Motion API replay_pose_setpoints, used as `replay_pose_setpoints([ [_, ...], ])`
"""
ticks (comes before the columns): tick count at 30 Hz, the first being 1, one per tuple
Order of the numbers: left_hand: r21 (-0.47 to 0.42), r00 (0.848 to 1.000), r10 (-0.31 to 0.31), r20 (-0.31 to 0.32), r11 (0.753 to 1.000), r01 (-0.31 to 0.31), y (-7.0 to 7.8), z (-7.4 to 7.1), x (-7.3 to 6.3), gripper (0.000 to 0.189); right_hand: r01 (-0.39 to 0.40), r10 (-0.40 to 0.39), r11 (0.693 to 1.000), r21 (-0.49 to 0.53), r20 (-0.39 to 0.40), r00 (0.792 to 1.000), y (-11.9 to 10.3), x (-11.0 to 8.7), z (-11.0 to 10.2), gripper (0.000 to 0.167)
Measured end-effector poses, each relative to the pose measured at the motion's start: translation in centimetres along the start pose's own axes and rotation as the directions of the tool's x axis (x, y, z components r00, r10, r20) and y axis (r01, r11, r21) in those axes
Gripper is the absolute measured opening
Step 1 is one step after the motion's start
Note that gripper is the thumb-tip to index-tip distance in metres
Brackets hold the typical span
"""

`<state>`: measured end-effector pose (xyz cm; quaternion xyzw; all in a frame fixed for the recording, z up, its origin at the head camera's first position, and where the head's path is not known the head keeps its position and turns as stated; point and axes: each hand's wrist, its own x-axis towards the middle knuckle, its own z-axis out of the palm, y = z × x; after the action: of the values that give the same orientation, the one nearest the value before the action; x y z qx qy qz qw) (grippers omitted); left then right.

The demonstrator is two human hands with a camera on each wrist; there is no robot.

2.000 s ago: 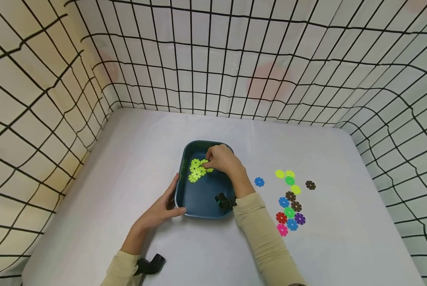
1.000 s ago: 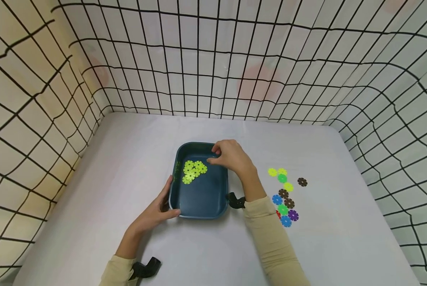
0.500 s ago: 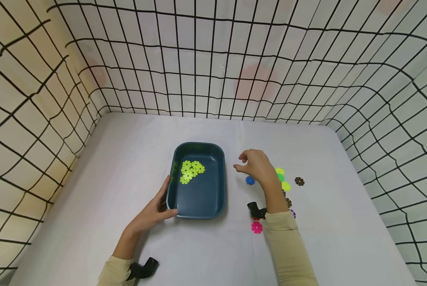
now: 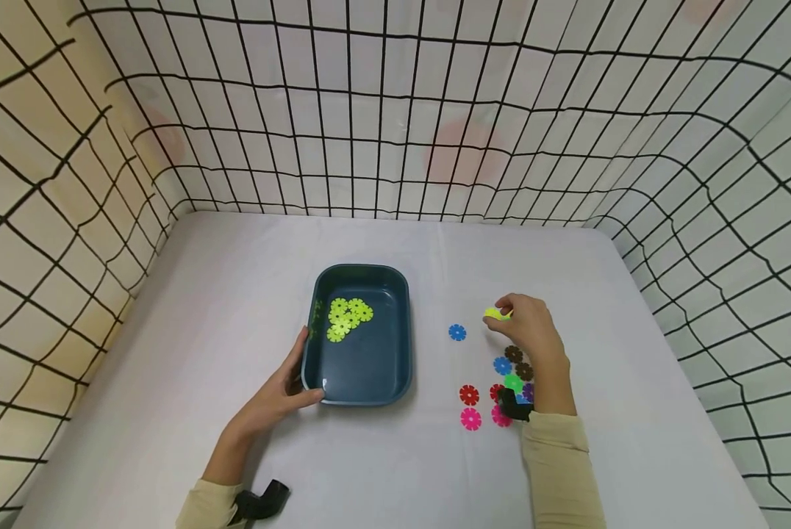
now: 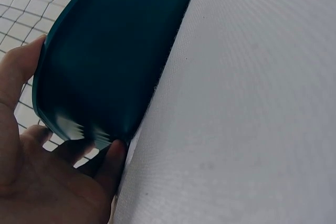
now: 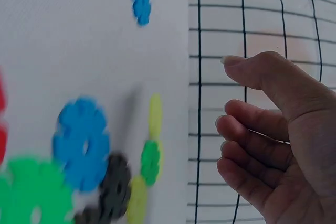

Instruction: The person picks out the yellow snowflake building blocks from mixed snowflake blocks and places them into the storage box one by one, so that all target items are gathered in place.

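A dark teal plastic tray (image 4: 369, 371) sits on the white table, with a cluster of yellow-green snowflake discs (image 4: 345, 317) at its left. My left hand (image 4: 270, 397) holds the tray's near left corner, thumb at the front rim and fingers along the left wall. Over the scattered discs to the right is my right hand (image 4: 531, 327), its fingertips close to a yellow disc (image 4: 492, 314). In the right wrist view, the right hand (image 6: 294, 135) has nothing between thumb and loosely bent fingers. A green disc (image 6: 150, 162) and yellow ones lie beside it.
A lone blue disc (image 4: 457, 333) lies between tray and right hand. Nearer me are red (image 4: 469, 394), pink (image 4: 471, 419), brown (image 4: 514, 354) and other discs, partly hidden by the right wrist camera (image 4: 514, 405). Black wire mesh (image 4: 395, 158) walls the table's back and sides.
My right hand has left the tray and moved right to the loose discs. The left hand keeps its hold on the tray. The head view has shifted slightly.
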<state>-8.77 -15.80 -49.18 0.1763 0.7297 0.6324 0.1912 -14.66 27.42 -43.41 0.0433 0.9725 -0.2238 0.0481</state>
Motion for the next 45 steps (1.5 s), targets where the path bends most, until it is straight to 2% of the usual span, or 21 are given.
replay_pose_setpoints([
  [6,0.026,1.0,-0.009,-0.021,1.0,0.009,0.1,-0.3,-0.2,0.102,-0.06,0.06,0.998,0.015,0.017,0.998,2.7,-0.8,0.1,0.049],
  [11,0.037,0.999,-0.015,-0.029,0.999,0.016,0.2,-0.7,-0.5,0.102,-0.084,0.084,0.996,0.019,0.018,0.996,4.1,-1.0,0.5,0.045],
  [26,0.008,1.0,-0.006,-0.009,1.0,0.006,0.1,-0.6,-0.4,0.102,-0.16,0.161,0.987,0.029,-0.014,0.987,6.1,-1.3,2.3,0.045],
  [32,0.004,1.0,-0.015,-0.008,1.0,0.015,0.2,-0.4,-0.2,0.101,-0.158,0.159,0.987,0.039,-0.016,0.987,6.2,-1.8,2.5,0.047],
  [39,-0.011,1.0,-0.021,0.003,1.0,0.021,0.1,-0.1,0.0,0.102,-0.19,0.192,0.981,0.045,-0.041,0.981,6.7,-2.6,2.3,0.047],
  [45,-0.012,1.0,-0.026,-0.007,1.0,0.026,0.2,0.0,0.0,0.102,-0.169,0.172,0.984,0.052,-0.06,0.983,6.8,-2.5,2.4,0.043],
])
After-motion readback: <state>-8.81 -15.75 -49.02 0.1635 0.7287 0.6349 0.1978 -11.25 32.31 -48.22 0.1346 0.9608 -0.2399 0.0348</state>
